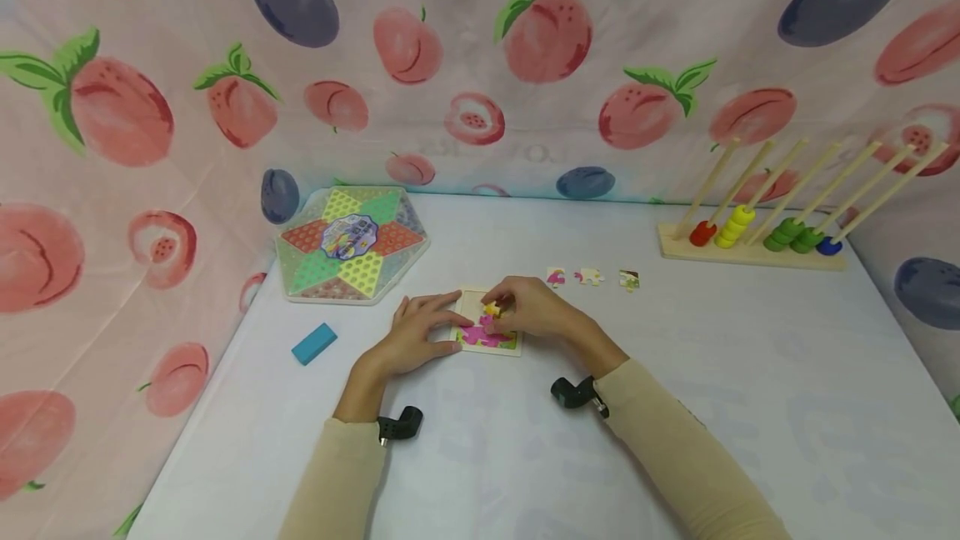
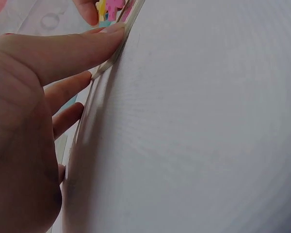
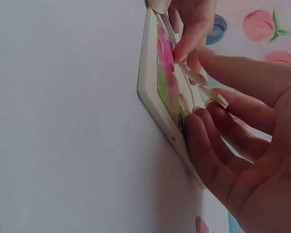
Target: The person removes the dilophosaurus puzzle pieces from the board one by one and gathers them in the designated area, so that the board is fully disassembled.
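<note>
A small wooden puzzle tray point(image 1: 468, 303) lies on the table, with pink and green pieces point(image 1: 487, 338) fitted along its near part. My left hand point(image 1: 411, 335) holds the tray at its left side, the thumb point(image 2: 82, 54) against the near edge and the other fingers spread over the far side. Over the tray, my right hand point(image 1: 534, 307) pinches a puzzle piece point(image 3: 203, 83) between thumb and fingers. That piece is tilted above the tray, yellow and pink on its face in the head view. A left fingertip point(image 3: 183, 47) comes right up to it.
Several loose puzzle pieces point(image 1: 590, 276) lie beyond the right hand. A blue block point(image 1: 314, 344) sits left of the left hand. Behind it is a hexagonal star-patterned game board point(image 1: 352, 244). A wooden bead rack point(image 1: 750, 253) with upright rods stands at the back right.
</note>
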`<state>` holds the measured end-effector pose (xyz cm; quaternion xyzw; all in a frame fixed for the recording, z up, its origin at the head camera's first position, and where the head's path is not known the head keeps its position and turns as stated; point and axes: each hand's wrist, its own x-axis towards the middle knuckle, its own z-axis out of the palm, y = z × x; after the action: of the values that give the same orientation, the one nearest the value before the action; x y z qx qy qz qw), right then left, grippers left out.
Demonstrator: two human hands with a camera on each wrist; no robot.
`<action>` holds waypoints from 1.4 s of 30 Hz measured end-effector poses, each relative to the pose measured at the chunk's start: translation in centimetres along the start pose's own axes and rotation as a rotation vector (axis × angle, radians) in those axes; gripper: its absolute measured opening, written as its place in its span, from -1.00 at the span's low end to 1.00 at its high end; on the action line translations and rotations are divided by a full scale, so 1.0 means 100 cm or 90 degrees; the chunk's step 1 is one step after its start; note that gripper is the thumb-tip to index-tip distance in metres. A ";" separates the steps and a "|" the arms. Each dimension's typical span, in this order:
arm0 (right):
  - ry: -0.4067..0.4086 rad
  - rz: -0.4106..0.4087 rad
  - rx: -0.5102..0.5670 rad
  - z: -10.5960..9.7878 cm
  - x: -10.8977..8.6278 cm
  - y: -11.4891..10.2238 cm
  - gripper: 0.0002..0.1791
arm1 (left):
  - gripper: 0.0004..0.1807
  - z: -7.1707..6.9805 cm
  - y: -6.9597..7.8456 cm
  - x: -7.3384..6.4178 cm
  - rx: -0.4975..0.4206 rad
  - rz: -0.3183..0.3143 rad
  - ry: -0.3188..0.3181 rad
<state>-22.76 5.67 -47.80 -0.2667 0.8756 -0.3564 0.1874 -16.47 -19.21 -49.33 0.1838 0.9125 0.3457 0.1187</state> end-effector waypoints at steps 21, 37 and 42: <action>0.100 0.048 0.171 -0.034 -0.045 -0.003 -0.52 | -0.62 0.004 -0.001 -0.006 -0.020 -0.002 0.003; 0.192 0.110 0.157 -0.065 -0.109 0.048 -0.45 | -0.63 0.004 -0.002 -0.004 0.000 0.003 -0.003; 0.193 0.144 0.146 -0.071 -0.111 0.056 -0.49 | -0.63 0.002 -0.001 -0.001 0.005 0.002 0.000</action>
<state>-19.60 19.41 -45.51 -0.0873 0.8719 -0.4663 0.1213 -16.33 -19.20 -49.53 0.1860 0.9136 0.3420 0.1176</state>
